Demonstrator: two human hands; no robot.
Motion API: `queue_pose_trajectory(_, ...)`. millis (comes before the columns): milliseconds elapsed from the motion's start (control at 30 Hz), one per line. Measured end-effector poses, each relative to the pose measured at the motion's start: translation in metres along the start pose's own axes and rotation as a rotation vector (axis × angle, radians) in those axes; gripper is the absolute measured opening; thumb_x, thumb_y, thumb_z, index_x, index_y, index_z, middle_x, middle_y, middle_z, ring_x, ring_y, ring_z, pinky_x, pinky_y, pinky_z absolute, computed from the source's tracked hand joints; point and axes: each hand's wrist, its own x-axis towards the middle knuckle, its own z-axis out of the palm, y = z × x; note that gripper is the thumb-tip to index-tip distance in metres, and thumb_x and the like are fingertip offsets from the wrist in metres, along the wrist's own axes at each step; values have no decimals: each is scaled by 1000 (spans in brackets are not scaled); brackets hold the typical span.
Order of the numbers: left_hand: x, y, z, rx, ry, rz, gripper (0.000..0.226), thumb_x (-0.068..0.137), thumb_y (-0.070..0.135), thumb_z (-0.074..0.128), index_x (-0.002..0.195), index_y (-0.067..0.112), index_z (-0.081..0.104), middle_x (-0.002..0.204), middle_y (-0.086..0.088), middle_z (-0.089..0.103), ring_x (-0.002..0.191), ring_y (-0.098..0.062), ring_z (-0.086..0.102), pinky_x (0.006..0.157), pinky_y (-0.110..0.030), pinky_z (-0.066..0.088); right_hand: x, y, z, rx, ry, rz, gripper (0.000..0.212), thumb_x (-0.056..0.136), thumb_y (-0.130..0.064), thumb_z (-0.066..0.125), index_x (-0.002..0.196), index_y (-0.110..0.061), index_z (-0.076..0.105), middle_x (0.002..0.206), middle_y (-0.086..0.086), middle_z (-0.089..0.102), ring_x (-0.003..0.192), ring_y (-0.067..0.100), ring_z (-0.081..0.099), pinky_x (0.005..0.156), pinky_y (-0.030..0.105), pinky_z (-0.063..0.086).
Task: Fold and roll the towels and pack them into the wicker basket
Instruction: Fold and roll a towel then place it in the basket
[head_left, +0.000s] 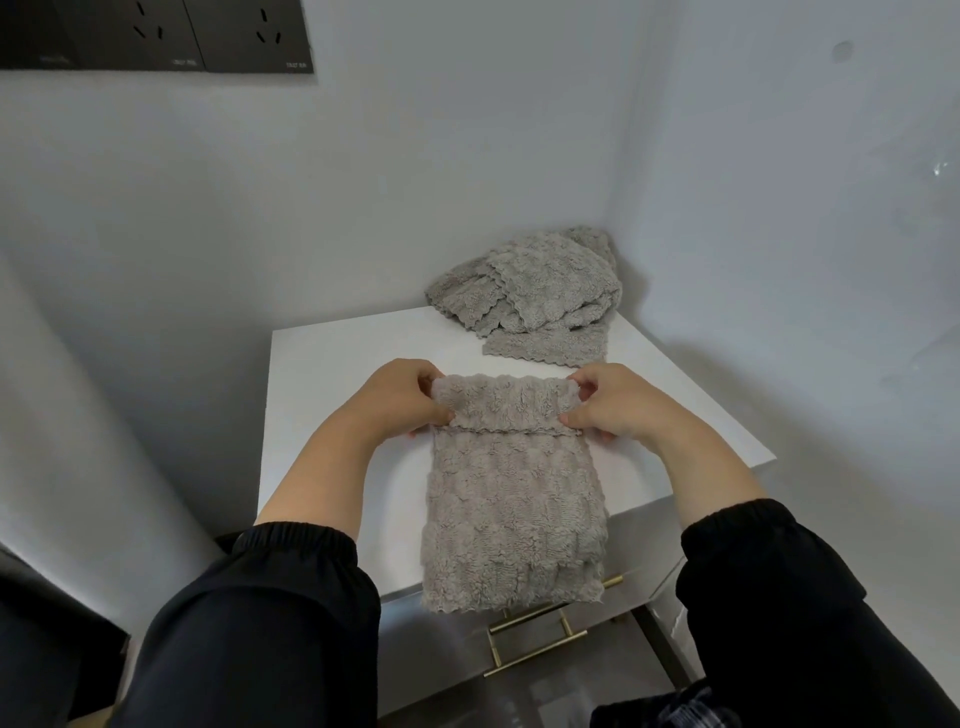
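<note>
A grey fluffy towel, folded into a long strip, lies on the white cabinet top and hangs over its front edge. Its far end is turned over into a short roll. My left hand pinches the left end of that roll, and my right hand pinches the right end. A loose pile of grey towels sits at the back right corner of the top, against the wall. No wicker basket is in view.
White walls close in the cabinet at the back and right. Below the top is a drawer front with brass bar handles. Dark wall sockets are at the upper left. A dark object stands at the lower left.
</note>
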Motion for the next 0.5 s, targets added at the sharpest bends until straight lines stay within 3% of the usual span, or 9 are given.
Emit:
queue_pose_trajectory(133,5,-5,1,-55,64,18,21,74,-4,69,79,12,57,78,-11,60,59,-17,54,55,-27,45,5,1,0,72,38,-14,25,76,-2,75,93,-12,59,80,4,56,64,15,50,60,27,40)
queue_pose_trajectory(200,7,-3,3,-23,165,77,21,71,-3,70,79,13,58,81,-5,61,64,-13,52,57,-22,42,9,2,5,80,151,-66,27,73,-2,77,89,-15,59,87,9,61,72,17,52,63,25,39)
queue_pose_trajectory(367,10,4,10,-58,410,225,31,75,-5,62,90,22,57,84,9,58,65,-12,54,64,-30,47,13,-1,14,114,488,-206,29,73,3,70,80,-20,53,75,-11,49,66,6,44,50,10,30)
queue_pose_trajectory(433,10,2,12,-24,402,243,39,75,-5,62,97,27,58,84,12,55,66,-11,54,67,-30,47,11,-1,15,116,471,-231,32,76,4,67,87,-22,53,79,-11,51,67,3,45,52,10,32)
queue_pose_trajectory(500,9,-1,13,22,378,246,42,74,-5,63,101,27,61,83,14,55,69,-9,54,70,-29,46,8,-1,15,58,413,-249,36,78,5,65,96,-25,57,90,-8,55,77,9,49,63,19,37)
